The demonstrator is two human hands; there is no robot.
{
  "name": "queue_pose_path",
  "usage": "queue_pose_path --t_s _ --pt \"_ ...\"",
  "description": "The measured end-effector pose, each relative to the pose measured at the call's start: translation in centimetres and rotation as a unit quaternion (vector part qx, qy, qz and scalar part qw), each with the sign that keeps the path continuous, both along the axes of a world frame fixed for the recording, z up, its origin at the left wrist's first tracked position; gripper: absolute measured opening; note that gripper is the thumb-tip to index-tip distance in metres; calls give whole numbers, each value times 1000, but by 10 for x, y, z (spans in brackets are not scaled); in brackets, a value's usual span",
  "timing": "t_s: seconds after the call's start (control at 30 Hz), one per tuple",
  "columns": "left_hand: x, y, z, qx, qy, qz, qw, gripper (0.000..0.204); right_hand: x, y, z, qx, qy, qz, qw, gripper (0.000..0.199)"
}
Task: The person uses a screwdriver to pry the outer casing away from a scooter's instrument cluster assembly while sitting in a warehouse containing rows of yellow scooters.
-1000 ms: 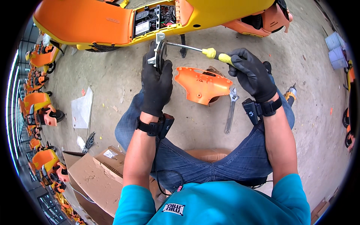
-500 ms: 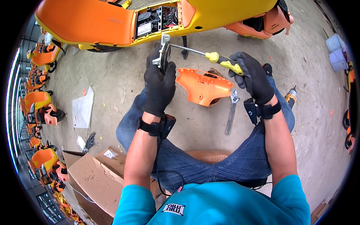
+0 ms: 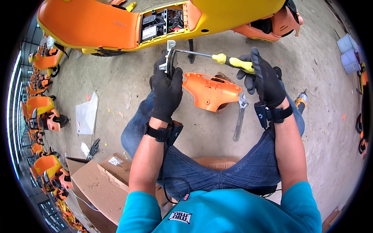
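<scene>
In a black glove, my left hand (image 3: 166,87) is closed around a dark rounded part (image 3: 173,59) with a silver metal bracket (image 3: 170,46) on it. The tip of a screwdriver (image 3: 225,59) meets this part near the bracket, and its shaft lies almost level. Its yellow and black handle sits in my right hand (image 3: 265,79), also gloved, with some fingers lifted and others curled by the handle's end. Below the screwdriver, an orange plastic cover (image 3: 211,91) lies on the floor. Close beside it is an adjustable wrench (image 3: 241,116).
Ahead stands an orange and yellow scooter (image 3: 93,25) with an open compartment of wiring (image 3: 163,23). A power drill (image 3: 301,101) lies past my right knee. Cardboard boxes (image 3: 99,186) are at my lower left, and a white sheet (image 3: 86,114) is on the floor.
My right hand has loosened and rolled on the screwdriver handle, its fingers now straighter and raised. The bracket part in my left hand has dropped very slightly.
</scene>
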State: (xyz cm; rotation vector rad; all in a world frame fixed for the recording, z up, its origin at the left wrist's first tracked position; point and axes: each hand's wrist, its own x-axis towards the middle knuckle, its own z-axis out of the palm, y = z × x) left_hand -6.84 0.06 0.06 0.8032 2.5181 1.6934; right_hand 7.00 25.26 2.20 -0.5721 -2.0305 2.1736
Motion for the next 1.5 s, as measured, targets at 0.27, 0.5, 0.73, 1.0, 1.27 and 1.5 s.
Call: queue_pose_path --t_s 0.27,0.5,0.73,1.0,1.27,1.5 --pt "2 7 0 18 39 -8 999 50 -2 4 -9 -161 151 -55 974 26" --pt "1 6 -3 13 41 -12 999 51 -9 -8 7 -117 93 -81 985 33" --pt "4 5 -1 5 11 -7 1000 50 5 17 11 -77 30 46 995 37" --pt "7 9 -1 22 -15 -23 999 49 -5 6 0 -156 124 -66 978 31" --pt "4 6 -4 26 3 -10 1000 46 4 19 5 -62 12 52 997 37" --pt "5 9 -1 29 -7 2 1000 40 0 9 -1 -77 130 -9 989 36"
